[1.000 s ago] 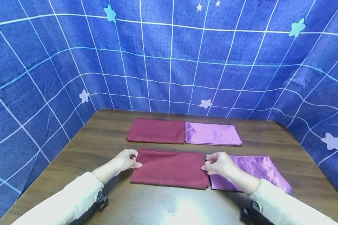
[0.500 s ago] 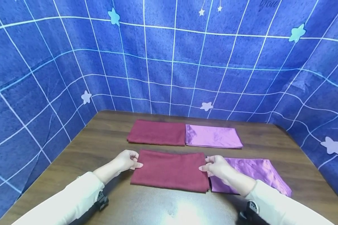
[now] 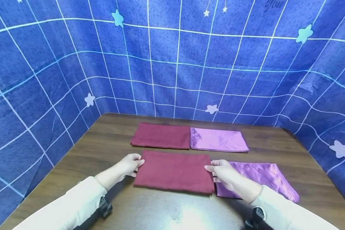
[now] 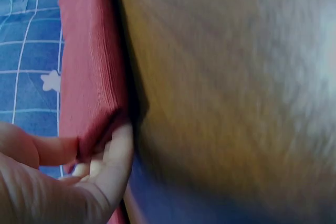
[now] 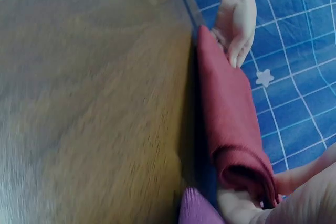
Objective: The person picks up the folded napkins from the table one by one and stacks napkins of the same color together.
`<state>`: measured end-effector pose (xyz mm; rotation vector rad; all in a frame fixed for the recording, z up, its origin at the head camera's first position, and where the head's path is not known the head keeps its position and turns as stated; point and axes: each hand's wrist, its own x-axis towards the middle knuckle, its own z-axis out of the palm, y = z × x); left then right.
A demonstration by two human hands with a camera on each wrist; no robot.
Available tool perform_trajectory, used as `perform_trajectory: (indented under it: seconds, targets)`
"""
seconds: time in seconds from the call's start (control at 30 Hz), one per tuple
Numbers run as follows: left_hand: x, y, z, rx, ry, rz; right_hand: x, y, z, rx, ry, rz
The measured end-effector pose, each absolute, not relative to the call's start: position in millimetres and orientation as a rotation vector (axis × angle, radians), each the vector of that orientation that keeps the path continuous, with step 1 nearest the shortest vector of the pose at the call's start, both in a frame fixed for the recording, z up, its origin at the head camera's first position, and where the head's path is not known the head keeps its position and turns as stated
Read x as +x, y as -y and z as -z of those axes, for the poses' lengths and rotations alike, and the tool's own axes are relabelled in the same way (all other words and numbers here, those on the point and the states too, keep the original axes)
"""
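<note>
A folded dark red cloth (image 3: 173,171) lies level between both hands near the middle of the table. The left hand (image 3: 129,165) pinches its left end, thumb on top and fingers beneath, as the left wrist view shows. At the other end the right hand (image 3: 225,174) pinches the cloth the same way; in the right wrist view the folded layers (image 5: 244,169) curl open beside the fingers. Under the right forearm, a folded purple satin cloth (image 3: 260,175) is partly covered.
Behind, a second folded red cloth (image 3: 161,136) and a lighter purple cloth (image 3: 218,139) lie side by side on the wooden table (image 3: 109,137). A blue curtain (image 3: 161,73) with white lines and stars surrounds the table's back and sides.
The held red cloth's far edge has straightened and its near edge sits slightly higher. The thumbs of both hands have moved up along its ends. The other cloths have not moved on the table.
</note>
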<state>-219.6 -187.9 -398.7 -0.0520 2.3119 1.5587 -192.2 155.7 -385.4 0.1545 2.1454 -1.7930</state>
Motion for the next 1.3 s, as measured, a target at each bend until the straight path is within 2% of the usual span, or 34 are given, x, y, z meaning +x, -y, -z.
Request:
perform_trajectory:
  seconds: [0.53, 1.3]
  targets:
    - [-216.8, 180.9, 388.7, -0.204, -2.271, -1.712, -194.1, -157.4, 385.4, 0.095, -1.865, 2.001]
    - [-225.1, 177.3, 377.5, -0.147, -2.532, -1.659, -210.6, -161.0, 372.4, 0.012, -1.774, 2.131]
